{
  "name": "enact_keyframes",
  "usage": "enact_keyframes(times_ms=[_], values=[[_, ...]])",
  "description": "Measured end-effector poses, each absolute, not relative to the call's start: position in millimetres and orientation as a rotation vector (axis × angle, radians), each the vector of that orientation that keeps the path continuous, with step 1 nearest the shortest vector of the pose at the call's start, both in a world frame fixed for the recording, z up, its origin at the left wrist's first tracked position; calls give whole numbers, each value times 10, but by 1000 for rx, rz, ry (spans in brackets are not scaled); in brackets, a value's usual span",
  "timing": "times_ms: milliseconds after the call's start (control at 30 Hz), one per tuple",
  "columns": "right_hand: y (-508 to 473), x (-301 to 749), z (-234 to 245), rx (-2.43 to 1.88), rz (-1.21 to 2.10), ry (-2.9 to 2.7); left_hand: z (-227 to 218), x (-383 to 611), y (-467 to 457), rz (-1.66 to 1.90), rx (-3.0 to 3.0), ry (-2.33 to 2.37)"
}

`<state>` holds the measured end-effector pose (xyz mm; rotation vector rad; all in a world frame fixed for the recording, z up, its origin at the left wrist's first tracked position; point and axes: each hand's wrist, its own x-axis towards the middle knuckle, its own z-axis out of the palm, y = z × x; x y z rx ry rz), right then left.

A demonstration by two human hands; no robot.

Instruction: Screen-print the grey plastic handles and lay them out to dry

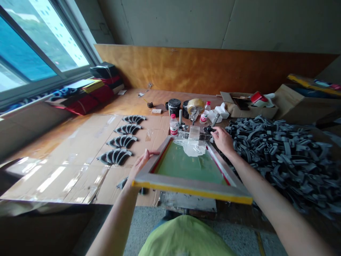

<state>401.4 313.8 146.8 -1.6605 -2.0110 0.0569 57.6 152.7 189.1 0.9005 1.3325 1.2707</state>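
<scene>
A screen-printing frame (191, 189) with green mesh is tilted in front of me, its far end at a metal hinge clamp (183, 134). White ink (195, 151) lies on the far part of the mesh, where a pale squeegee (194, 134) rests. My left hand (140, 163) holds the frame's left rail, its fingers partly hidden by the rail. At the clamp's right end, my right hand (223, 140) has its fingers closed on a black knob (209, 130). Under the near edge of the frame shows a flat metal base (188, 202).
Several rows of curved grey parts (115, 156) lie on cardboard (80, 153) at left. A big heap of grey plastic parts (277, 156) covers the right side. Behind the clamp stand bottles (173, 125), black tubs (174, 106), a tape roll (195, 106) and a cardboard box (246, 111).
</scene>
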Motion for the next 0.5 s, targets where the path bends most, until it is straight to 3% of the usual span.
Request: enact_keyframes(times_ms=[100, 267, 400, 500], values=[[2876, 4173, 1097, -1734, 243, -2038, 2178, 679, 1863, 1456, 943, 1134], [2358, 3922, 619, -1496, 372, -2396, 2438, 792, 2180, 1485, 989, 1154], [2226, 3753, 695, -1495, 325, -2501, 2122, 905, 1967, 1506, 894, 1254], [1996, 3526, 920, -1425, 263, -2437, 1667, 1146, 1579, 966, 806, 1264]])
